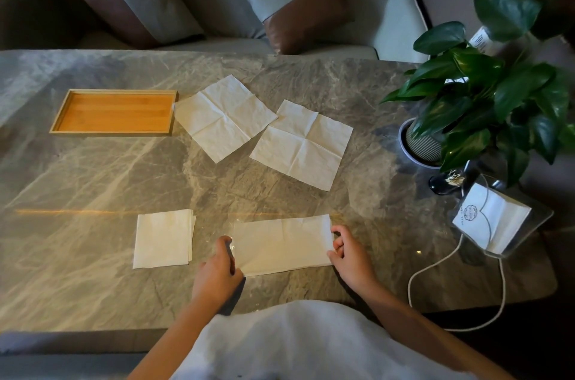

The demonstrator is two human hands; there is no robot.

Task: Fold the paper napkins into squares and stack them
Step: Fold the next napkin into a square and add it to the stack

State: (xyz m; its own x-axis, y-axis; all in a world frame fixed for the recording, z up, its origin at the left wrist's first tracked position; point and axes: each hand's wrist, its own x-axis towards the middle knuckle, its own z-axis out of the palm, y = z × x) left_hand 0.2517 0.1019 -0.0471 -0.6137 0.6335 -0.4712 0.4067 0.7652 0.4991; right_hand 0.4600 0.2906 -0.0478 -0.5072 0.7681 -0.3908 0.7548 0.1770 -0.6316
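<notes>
I'm at the marble tabletop point(93, 180) with a napkin folded once into a long rectangle point(283, 244) lying flat right in front of me. My left hand point(217, 270) sits at its left short edge, fingers curled down onto the paper's corner, pressing rather than pinching, so that grip is resting on the napkin, not clamped around it. My right hand point(348, 253) is at the right short edge, thumb and fingertips together on the edge of the paper, a light pinch on that end. The rectangle shows a faint crease across its middle.

Just left of it, apart from it, sits the stack of folded squares point(163, 238), edges a little uneven on the right side. Farther back on the tabletop two unfolded napkins lie open with cross-shaped creases: the left open napkin point(224, 116), turned like a diamond, and the right open napkin point(301, 144), whose upper left corner lies over the first one's right corner. The left one's far corner touches the wooden tray point(77, 130), which stands at the back left.

At the right edge there's a potted plant point(485, 99), a clear holder with white packets point(494, 221), and a white cord point(435, 264) looping off the tabletop.
</notes>
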